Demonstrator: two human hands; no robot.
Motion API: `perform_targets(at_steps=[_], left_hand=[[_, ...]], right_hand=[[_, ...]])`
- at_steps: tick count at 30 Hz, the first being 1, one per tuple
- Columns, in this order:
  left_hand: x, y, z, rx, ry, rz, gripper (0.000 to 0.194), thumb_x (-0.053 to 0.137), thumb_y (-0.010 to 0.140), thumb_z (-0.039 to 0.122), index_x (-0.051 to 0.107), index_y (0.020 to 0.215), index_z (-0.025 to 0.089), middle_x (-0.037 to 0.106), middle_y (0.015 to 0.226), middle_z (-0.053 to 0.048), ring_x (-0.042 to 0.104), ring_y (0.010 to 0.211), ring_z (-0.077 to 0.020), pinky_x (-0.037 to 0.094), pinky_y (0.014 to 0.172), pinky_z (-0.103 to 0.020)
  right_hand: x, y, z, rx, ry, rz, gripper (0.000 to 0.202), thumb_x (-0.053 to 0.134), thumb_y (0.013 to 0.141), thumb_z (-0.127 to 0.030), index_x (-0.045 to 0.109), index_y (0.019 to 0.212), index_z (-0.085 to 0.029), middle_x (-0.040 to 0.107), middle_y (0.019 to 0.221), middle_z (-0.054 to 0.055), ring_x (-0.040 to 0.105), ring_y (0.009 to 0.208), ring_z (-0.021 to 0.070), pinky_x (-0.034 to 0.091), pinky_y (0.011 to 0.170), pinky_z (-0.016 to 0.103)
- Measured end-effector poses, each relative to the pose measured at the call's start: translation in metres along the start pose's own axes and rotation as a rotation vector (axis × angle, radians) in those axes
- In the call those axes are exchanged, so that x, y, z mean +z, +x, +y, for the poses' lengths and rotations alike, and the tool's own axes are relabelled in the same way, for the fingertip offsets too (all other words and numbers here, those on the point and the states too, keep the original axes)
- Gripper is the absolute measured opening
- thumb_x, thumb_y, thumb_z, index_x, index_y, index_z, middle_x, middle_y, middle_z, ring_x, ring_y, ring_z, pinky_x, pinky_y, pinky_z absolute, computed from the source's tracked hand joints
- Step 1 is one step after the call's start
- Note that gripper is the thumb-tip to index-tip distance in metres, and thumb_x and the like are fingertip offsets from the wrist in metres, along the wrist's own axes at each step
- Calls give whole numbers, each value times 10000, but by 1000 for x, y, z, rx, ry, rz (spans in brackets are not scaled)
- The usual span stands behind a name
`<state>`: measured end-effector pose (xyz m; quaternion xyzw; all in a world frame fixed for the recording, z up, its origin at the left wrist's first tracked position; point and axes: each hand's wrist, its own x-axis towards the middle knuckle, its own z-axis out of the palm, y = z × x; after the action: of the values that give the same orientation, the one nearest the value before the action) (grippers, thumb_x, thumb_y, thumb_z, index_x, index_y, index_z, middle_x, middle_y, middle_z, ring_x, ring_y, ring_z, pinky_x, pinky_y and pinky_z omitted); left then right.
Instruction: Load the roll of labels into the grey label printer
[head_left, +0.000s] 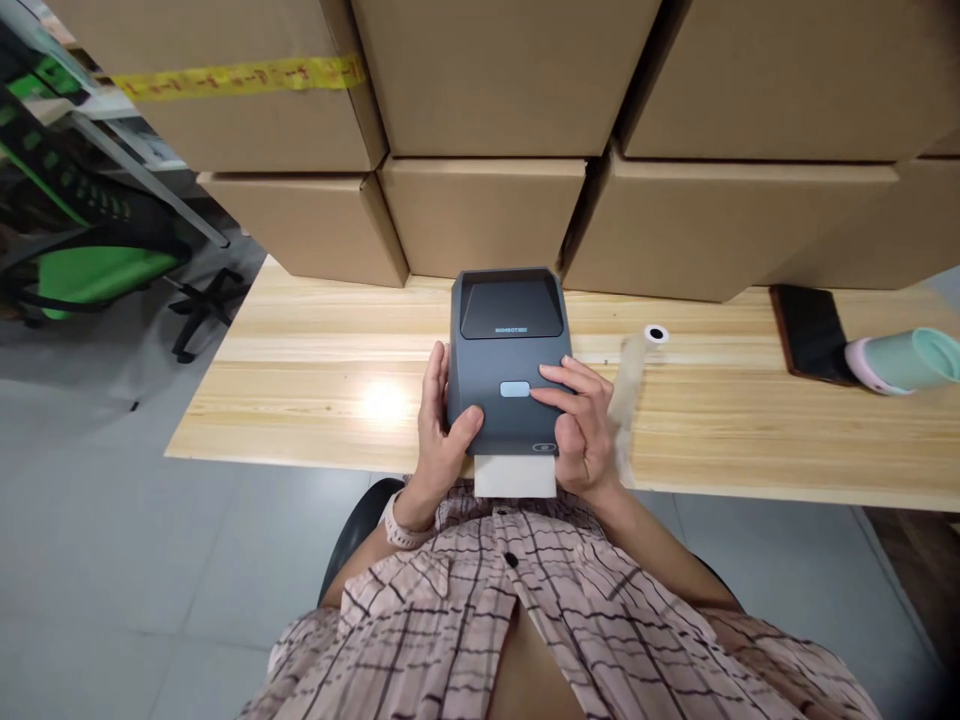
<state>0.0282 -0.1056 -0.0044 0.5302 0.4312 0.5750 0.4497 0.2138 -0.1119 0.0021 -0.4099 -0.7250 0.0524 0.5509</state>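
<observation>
A dark grey label printer (510, 365) stands at the front edge of the wooden table, its glossy dark window at the far end. White paper (515, 477) sticks out of its near side. My left hand (445, 425) grips the printer's left side, thumb on the top near the front corner. At the right side is my right hand (581, 418), its fingers apart, one fingertip at the light blue button (515, 389) and another resting on the top cover. Nothing is held in my right hand.
Cardboard boxes (484, 215) are stacked along the back of the table (322, 370). To the right lie a small white roll (656, 335), a translucent strip (626, 400), a dark phone (814, 333) and a green-and-pink cup (904, 360). A green chair (105, 275) stands at the left.
</observation>
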Motion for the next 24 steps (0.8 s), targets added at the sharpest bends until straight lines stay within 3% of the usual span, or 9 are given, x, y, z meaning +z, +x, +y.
perform_targets(at_steps=[4,7,8,10,12,14,18,22,24], left_hand=[[-9,-14,5,27,76,65,705,732,874,488,454,1497,308,471,1581,-93,491,1425,-278,454,1137,-400],[-18,-41,11,62,174,308,200,704,902,423,702,977,238,707,967,-23,653,852,-150,538,764,-271],[-20,-50,14,-13,177,272,268,672,921,430,675,769,209,656,750,1,594,681,-124,497,648,-247],[-19,-63,19,-274,161,40,451,652,915,489,612,584,184,559,545,16,489,512,-101,414,525,-237],[-15,-67,23,-526,76,-180,495,675,870,562,634,570,171,565,496,10,457,442,-88,364,471,-231],[-10,-65,25,-647,-46,-252,492,715,819,604,660,608,164,601,505,4,437,401,-72,334,441,-220],[-9,-60,25,-611,-53,-282,487,762,785,607,676,621,157,641,542,-10,449,412,-65,353,451,-212],[-24,-58,25,-482,86,-365,543,653,881,618,704,604,154,633,535,-27,501,464,-95,376,489,-228],[-31,-55,26,-366,140,-273,570,597,928,594,671,567,159,584,499,-14,495,472,-103,378,497,-237]], right_hand=[[0,0,0,10,19,-6,372,338,1016,-209,643,1212,-297,666,1288,37,546,1328,261,435,1121,539],[-1,0,-2,50,19,-23,378,333,1018,-228,641,1216,-318,667,1295,33,541,1340,271,420,1132,556],[-2,0,-2,61,16,-31,377,329,1021,-242,644,1213,-320,669,1294,34,543,1340,278,418,1132,563],[-1,0,-3,68,16,-38,376,326,1025,-265,651,1206,-320,674,1287,38,547,1334,287,414,1132,571],[-1,0,-2,58,24,-29,377,329,1026,-267,657,1206,-319,678,1280,39,552,1325,287,408,1133,568],[-1,0,-1,37,28,-20,380,334,1026,-252,652,1223,-321,677,1276,41,554,1319,282,409,1127,558],[-8,2,-2,-1,-22,-96,376,340,1051,-295,628,1289,-338,639,1323,52,525,1348,281,400,1128,555],[-20,16,-9,-33,-215,-275,381,338,1076,-455,649,1276,-364,620,1406,43,494,1384,304,249,1197,631],[-22,26,-12,-52,-274,-334,313,419,1064,-455,678,1200,-345,635,1429,27,455,1436,318,154,1226,657]])
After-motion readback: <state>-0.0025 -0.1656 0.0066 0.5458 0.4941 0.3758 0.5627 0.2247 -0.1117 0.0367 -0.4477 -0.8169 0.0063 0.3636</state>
